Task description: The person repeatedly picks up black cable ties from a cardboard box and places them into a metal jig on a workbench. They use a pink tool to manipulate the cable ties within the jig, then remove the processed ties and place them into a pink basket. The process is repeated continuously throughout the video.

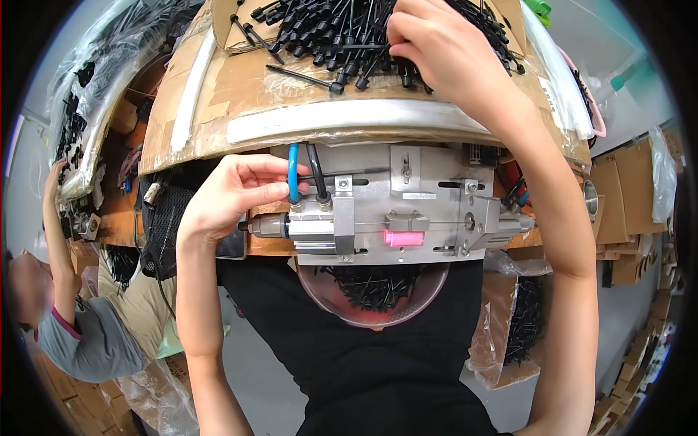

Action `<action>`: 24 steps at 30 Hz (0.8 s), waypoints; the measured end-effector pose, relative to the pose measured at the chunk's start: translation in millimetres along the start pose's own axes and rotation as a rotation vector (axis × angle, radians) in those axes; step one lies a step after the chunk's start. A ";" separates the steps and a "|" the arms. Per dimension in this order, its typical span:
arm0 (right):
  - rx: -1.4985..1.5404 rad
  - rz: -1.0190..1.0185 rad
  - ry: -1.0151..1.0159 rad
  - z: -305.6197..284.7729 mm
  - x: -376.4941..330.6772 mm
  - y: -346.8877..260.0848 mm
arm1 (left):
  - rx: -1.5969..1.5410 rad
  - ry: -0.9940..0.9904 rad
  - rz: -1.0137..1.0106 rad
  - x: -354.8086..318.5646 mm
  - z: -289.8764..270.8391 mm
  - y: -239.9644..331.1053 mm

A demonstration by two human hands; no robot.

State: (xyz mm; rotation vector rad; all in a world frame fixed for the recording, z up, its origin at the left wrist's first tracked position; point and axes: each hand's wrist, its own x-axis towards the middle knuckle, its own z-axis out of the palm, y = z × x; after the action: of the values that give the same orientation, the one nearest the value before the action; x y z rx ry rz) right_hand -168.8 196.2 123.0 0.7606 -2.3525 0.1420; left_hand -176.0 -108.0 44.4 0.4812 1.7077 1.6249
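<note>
My left hand (236, 189) is closed at the left of the metal fixture (443, 160). Its fingertips pinch a thin black rod (363, 172) that runs to the right behind a blue air tube (293, 171) and a black air tube (316, 171). At the top of the view, my right hand (447, 54) reaches into a pile of black knob-ended rods (342, 36) on cardboard. Its fingers are curled together; what they grip is hidden. A pink block (403, 237) sits at the front middle of the fixture, beneath a small metal block (407, 221).
A clear reddish bowl (429, 294) with black rods stands under the fixture's front edge, above my lap. A lined box (502, 356) of black parts is at lower right. Another person (87, 334) works at the left, arm raised to a bench. Cardboard (625, 196) stacks at right.
</note>
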 end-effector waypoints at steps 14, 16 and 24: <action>1.150 0.780 0.243 -83.7 -76.7 -7.9 | 0.717 0.673 0.584 -84.6 133.1 -30.7; 1.219 0.760 0.348 -76.7 -100.0 -7.1 | 0.864 0.506 0.624 -76.4 165.0 -40.7; 0.972 0.693 0.386 -101.0 -143.0 -56.1 | 1.231 0.430 0.504 -24.5 202.1 -76.7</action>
State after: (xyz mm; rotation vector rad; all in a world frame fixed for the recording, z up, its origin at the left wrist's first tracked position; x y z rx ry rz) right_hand 6.9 248.4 108.4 0.2215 -1.9803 1.6389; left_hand 0.1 5.9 -13.3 1.2678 3.0123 0.7692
